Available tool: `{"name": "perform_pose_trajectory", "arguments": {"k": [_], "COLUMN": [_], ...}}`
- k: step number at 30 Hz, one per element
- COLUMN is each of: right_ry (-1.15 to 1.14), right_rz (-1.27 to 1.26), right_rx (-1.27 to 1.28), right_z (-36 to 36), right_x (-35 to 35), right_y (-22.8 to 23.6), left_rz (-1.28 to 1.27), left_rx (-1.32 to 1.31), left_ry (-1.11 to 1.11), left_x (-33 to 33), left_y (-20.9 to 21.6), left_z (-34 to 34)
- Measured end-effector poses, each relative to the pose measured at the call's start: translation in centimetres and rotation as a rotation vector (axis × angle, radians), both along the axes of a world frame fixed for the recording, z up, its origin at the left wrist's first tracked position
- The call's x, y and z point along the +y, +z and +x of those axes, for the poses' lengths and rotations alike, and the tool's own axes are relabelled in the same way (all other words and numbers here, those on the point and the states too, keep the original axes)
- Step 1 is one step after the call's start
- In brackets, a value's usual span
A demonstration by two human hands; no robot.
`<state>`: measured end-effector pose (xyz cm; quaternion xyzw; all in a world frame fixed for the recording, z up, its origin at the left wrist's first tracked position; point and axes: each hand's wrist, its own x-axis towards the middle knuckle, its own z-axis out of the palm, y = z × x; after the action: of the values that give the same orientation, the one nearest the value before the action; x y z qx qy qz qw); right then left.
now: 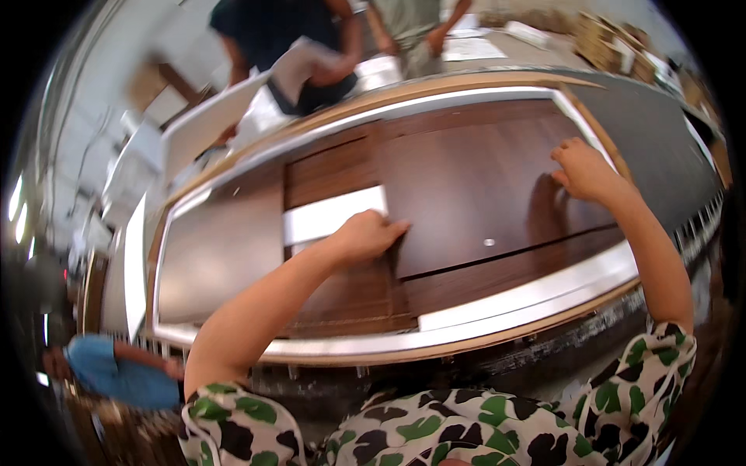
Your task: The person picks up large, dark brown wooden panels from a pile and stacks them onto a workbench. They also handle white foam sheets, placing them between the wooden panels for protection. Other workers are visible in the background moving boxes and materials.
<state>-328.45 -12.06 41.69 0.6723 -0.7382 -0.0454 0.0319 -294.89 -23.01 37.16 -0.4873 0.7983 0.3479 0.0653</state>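
A dark brown wood-grain panel (466,186) lies in a long shallow carton, its surface glossy with a small pale round spot near the front edge. My left hand (364,237) is closed at this panel's left edge, thumb over the top and the other fingers mostly hidden. Beside it, a white foam block (330,215) sits in the gap between brown boards. Toward the panel's right end, my right hand (584,169) is bent with thumb and fingers apart and nothing visible between them; whether its fingertips touch the panel I cannot tell.
White foam strips (536,285) line the carton (458,342). Another brown panel (221,252) fills its left part. Across the table two people stand, one by a blurred white sheet (299,70). A person in blue (124,371) is at lower left. Cardboard pieces (610,48) lie far right.
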Motion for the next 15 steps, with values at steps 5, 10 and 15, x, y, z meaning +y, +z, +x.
{"name": "perform_pose_trajectory", "arguments": {"k": [5,10,15], "right_ry": [0.729,1.177,1.149], "right_rz": [-0.243,-0.047,-0.075], "right_rx": [-0.163,-0.246,-0.379], "right_z": [14.2,22.2,21.3], "right_x": [-2.0,-3.7,-3.5], "right_y": [-1.9,-4.8,-7.2], "left_rz": [-0.487,-1.09,-1.082], "left_rx": [0.017,-0.058,-0.267], "left_ry": [-0.095,-0.334,-0.35], "left_x": [2.3,-2.7,-3.2], "left_y": [-0.3,-2.6,-3.9], "left_z": [2.5,13.5,21.7]}}
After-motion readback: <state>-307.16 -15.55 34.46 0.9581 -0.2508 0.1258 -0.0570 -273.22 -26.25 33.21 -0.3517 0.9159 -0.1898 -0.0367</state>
